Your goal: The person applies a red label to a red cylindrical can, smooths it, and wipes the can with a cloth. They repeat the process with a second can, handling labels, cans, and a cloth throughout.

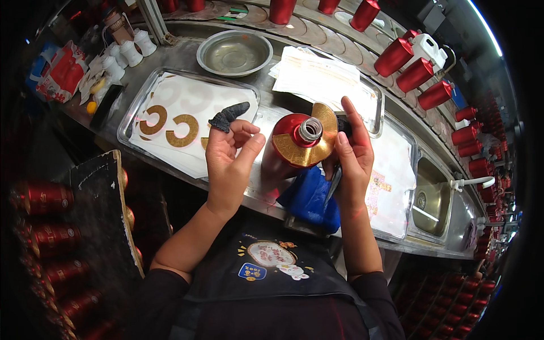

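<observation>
A red metal bottle stands upright in front of me, its threaded neck uncapped. A gold C-shaped decal lies around its shoulder, and one end rises at the right, close to my right thumb. My left hand is beside the bottle, fingers loosely bent and apart, holding nothing; a black finger cover wraps its index finger. At the bottle's right is my right hand, index finger stretched up. A slim pointed metal tool, perhaps tweezers, points down from its curled fingers. A blue cloth or sponge sits below.
A tray with gold C-shaped decals on white sheets lies left. Behind stand a metal basin and stacked papers. A sink with a white tap is right. Red bottles line a conveyor behind; more are racked at both sides.
</observation>
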`<state>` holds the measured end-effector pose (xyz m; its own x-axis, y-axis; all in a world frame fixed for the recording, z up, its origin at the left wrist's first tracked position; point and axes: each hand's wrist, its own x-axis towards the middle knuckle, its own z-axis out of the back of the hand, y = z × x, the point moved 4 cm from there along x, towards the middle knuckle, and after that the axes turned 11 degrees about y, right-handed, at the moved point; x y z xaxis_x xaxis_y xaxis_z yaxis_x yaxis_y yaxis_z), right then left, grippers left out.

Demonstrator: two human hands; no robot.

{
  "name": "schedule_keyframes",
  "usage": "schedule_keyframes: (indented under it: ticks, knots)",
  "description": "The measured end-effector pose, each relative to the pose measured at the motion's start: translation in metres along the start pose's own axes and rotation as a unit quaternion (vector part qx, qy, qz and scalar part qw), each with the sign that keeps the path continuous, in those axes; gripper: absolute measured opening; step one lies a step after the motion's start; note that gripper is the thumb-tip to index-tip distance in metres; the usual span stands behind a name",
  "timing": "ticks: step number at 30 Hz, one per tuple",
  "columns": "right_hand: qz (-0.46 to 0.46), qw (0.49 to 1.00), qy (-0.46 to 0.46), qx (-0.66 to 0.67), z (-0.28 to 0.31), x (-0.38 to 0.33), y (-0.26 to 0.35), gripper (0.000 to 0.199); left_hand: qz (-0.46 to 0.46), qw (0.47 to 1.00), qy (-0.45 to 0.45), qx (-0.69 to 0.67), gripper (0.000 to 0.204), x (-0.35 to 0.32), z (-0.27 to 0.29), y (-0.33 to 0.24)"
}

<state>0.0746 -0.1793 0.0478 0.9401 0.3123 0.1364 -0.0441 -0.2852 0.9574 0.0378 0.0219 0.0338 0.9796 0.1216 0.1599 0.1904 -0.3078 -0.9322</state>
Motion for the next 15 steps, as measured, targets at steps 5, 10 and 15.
schedule_keyframes:
  ticks: [5, 10, 15]
  knots:
    - [0.074, 0.99, 0.02, -0.117, -0.012, -0.009, -0.001, 0.08, 0.029, 0.992, 0.104, -0.067, 0.065, 0.003, -0.012, 0.009]
    - [0.066, 0.994, 0.029, -0.086, -0.008, -0.008, -0.007, 0.086, 0.034, 0.984, 0.147, -0.096, 0.067, 0.001, -0.021, 0.014]
    - [0.086, 0.993, 0.029, -0.077, -0.003, -0.005, -0.008, 0.084, 0.049, 0.982, 0.137, -0.12, 0.052, 0.003, -0.015, 0.016]
